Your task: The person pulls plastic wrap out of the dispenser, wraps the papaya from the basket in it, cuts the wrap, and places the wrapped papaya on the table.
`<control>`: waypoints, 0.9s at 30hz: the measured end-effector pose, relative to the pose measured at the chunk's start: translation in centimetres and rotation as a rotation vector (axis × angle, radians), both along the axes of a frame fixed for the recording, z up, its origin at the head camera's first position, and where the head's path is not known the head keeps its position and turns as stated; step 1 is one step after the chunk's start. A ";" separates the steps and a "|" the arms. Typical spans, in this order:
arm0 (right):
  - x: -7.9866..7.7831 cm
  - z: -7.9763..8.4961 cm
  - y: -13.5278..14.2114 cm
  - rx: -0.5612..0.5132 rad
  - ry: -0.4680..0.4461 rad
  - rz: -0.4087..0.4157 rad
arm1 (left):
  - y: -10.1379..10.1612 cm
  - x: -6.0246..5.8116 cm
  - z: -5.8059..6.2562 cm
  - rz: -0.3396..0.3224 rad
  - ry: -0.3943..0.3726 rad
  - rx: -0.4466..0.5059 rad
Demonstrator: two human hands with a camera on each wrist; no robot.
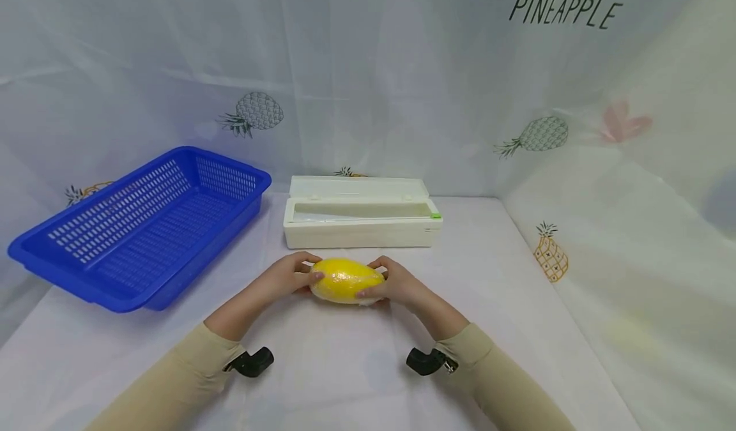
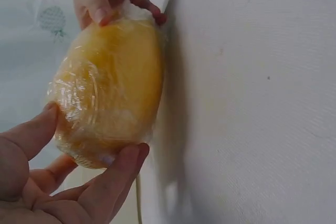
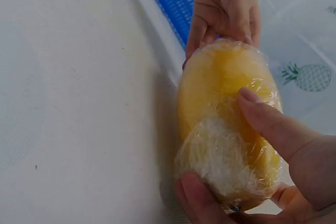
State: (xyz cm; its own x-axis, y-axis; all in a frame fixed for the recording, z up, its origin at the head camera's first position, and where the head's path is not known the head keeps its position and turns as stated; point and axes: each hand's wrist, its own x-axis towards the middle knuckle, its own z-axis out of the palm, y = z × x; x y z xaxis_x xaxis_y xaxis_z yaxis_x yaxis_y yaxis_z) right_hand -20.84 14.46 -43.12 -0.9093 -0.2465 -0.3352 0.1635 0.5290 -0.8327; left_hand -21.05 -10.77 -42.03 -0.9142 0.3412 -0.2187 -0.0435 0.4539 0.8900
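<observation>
Both hands hold a smooth yellow oval fruit (image 1: 344,279), mango-like in shape and wrapped in clear cling film. My left hand (image 1: 290,276) grips its left end, thumb in front and fingers behind. At the other end, my right hand (image 1: 399,284) grips it the same way, the thumb lying across the film. Bunched, whitish film gathers on the wrapped fruit (image 3: 226,129) near the right fingers, as the right wrist view shows. Just behind the hands stands a white cling film dispenser (image 1: 362,234), its lid raised.
At the left stands a large blue plastic basket (image 1: 230,223) with slotted sides. A white cloth (image 1: 345,380) covers the table. Behind it hangs a pineapple-print curtain (image 1: 368,80), which also runs along the right side. Black wrist cameras are strapped over both beige sleeves (image 1: 195,361).
</observation>
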 end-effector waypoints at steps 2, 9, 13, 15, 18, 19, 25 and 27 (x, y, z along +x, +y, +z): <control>0.0 0.1 0.2 0.004 0.022 -0.020 | 0.2 0.0 0.0 -0.015 -0.008 0.049; -0.4 1.0 0.6 -0.053 0.147 -0.054 | 0.7 -0.4 -0.3 -0.025 -0.015 0.154; -0.9 1.6 0.8 -0.129 0.181 -0.066 | 1.0 -0.9 -0.3 -0.018 0.051 0.094; -1.2 1.5 1.0 -0.157 0.176 -0.079 | 1.1 -1.1 -0.2 -0.006 0.081 0.052; -1.9 1.1 1.4 -0.191 0.169 -0.078 | 1.4 -1.4 -0.3 0.008 0.124 0.034; -2.0 0.9 1.6 -0.193 0.166 -0.072 | 1.5 -1.5 -0.3 0.012 0.139 0.034; -2.9 0.1 1.8 -0.170 0.193 -0.013 | 2.8 -2.3 -0.8 0.003 0.300 -0.054; -3.1 -0.2 1.9 -0.147 0.229 0.016 | 3.2 -2.5 -1.0 -0.003 0.340 -0.109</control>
